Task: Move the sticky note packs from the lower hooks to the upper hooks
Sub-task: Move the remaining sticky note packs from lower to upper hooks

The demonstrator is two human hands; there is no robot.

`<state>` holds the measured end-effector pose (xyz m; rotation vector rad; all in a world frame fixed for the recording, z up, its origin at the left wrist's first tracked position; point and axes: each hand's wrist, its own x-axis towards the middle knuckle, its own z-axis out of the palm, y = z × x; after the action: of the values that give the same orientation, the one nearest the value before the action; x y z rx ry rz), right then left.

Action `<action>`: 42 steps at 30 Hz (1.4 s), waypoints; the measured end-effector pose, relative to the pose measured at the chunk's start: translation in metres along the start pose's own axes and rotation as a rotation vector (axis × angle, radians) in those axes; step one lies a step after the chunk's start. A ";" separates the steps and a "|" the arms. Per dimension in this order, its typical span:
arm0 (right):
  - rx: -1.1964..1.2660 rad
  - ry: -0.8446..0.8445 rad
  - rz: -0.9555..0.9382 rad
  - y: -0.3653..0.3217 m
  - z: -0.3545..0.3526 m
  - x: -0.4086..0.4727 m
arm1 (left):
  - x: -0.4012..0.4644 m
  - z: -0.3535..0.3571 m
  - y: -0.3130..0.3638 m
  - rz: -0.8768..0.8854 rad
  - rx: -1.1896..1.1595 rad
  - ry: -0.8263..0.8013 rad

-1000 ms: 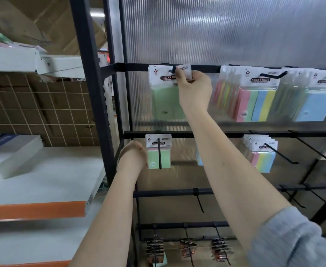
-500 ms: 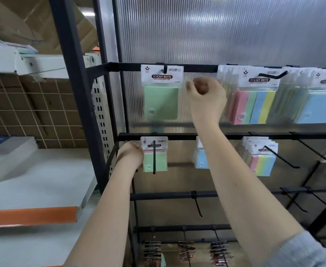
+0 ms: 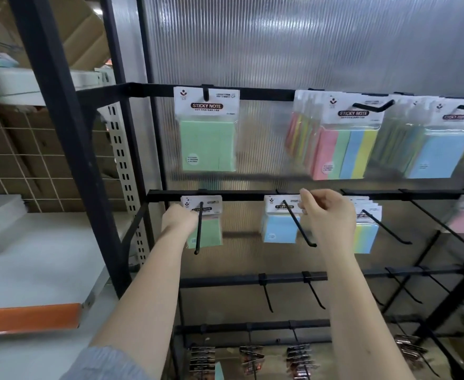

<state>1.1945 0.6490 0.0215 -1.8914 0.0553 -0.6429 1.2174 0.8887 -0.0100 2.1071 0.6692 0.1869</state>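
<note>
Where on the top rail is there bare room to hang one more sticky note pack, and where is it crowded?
Free: the top rail between the green pack and the multicolour packs, though no spare hook shows there. The green pack's hook holds just that one. Crowded: rightward, where packs overlap.

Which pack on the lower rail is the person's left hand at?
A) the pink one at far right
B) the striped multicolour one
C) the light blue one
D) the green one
D: the left hand is at the green pack, leftmost on the lower rail.
</note>
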 end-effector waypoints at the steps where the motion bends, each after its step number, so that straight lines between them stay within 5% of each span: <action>1: -0.002 0.002 0.020 0.005 -0.001 0.002 | -0.001 0.001 -0.001 -0.011 -0.007 0.027; 9: 0.042 0.032 0.223 0.043 0.003 0.018 | 0.000 0.012 -0.011 -0.063 -0.155 0.043; 22: -0.049 -0.131 0.243 0.086 0.035 0.036 | -0.030 -0.011 0.001 0.027 0.270 0.044; 33: 0.063 -0.052 0.418 0.087 0.049 0.033 | -0.053 -0.024 -0.006 0.039 0.290 0.010; 42: 0.173 -0.194 0.410 0.077 0.041 0.012 | -0.079 -0.034 -0.016 0.093 0.240 -0.028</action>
<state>1.2436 0.6479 -0.0518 -1.6979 0.2471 -0.1781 1.1319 0.8792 0.0062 2.3691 0.6020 0.1336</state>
